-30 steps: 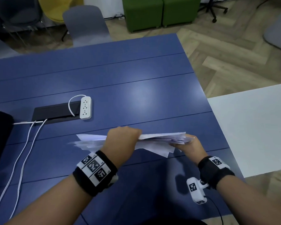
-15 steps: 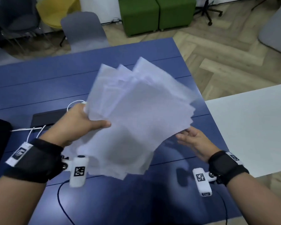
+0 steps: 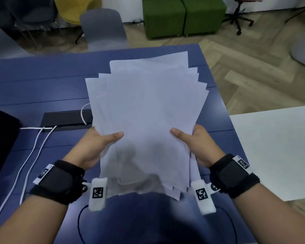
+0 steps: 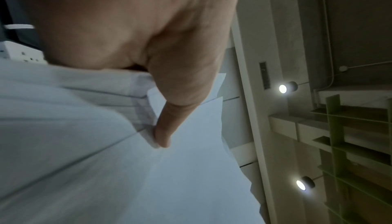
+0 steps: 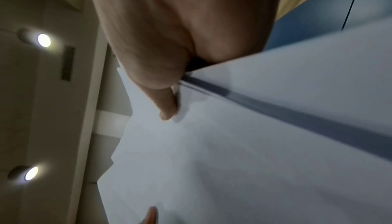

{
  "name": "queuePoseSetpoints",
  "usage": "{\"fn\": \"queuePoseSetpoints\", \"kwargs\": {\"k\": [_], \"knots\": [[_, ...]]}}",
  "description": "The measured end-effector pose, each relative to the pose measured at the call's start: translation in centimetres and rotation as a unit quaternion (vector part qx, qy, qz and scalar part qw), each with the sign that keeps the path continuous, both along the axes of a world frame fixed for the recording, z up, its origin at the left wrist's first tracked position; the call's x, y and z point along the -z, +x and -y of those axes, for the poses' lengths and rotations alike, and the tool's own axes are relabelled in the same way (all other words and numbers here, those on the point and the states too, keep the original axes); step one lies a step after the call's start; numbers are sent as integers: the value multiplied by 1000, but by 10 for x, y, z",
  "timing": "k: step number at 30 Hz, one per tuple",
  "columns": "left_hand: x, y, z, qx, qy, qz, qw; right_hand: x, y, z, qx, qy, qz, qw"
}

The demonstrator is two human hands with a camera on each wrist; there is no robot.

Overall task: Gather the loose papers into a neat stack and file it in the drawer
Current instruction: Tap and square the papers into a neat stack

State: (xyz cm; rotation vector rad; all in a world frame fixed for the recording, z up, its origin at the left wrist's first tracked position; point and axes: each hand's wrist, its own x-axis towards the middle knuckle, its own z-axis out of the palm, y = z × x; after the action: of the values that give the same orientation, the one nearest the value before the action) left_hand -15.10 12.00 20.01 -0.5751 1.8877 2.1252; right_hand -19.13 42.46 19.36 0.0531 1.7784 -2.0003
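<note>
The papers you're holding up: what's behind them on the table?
Behind the fanned papers lies the blue table, with a black cable tray and a white cord running behind them. The rest is covered.

no readable text, only coded markers

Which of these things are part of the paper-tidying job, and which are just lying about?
Part of the job:
papers
left hand
right hand

Just lying about:
blue table
white cables
green seats
grey chair
</note>
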Motion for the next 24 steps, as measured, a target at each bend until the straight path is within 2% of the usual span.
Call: {"fn": "queuePoseSetpoints", "kwargs": {"k": [2, 4, 7, 9, 11, 13, 15, 17, 20, 24], "knots": [[1, 2, -2, -11, -6, -24, 1000, -1, 1, 4, 9, 32, -36, 999], [0, 3, 5, -32, 26, -63, 997, -8, 0, 3, 38, 23, -84, 995], [-8, 5, 10, -4, 55, -123, 991, -20, -1, -5, 61, 3, -153, 986], [-4, 5, 5, 12, -22, -125, 992, -18, 0, -4, 28, 29, -170, 985], [14, 5, 3, 12, -85, -109, 990, -12, 2, 0, 10, 58, -141, 988], [28, 8, 5, 5, -165, -57, 985, -4, 3, 3, 24, 97, -169, 981], [37, 7, 6, 9, -204, -40, 978, 12, 1, 4, 79, 73, -202, 973], [41, 6, -7, -21, -146, -80, 986, 27, 3, 4, 127, 49, -179, 974], [45, 1, -31, -60, -165, -106, 979, 51, 7, 7, 122, 78, -125, 981], [74, 7, -41, -117, -158, -35, 980, 76, 20, 17, 145, 153, -62, 976]]}}
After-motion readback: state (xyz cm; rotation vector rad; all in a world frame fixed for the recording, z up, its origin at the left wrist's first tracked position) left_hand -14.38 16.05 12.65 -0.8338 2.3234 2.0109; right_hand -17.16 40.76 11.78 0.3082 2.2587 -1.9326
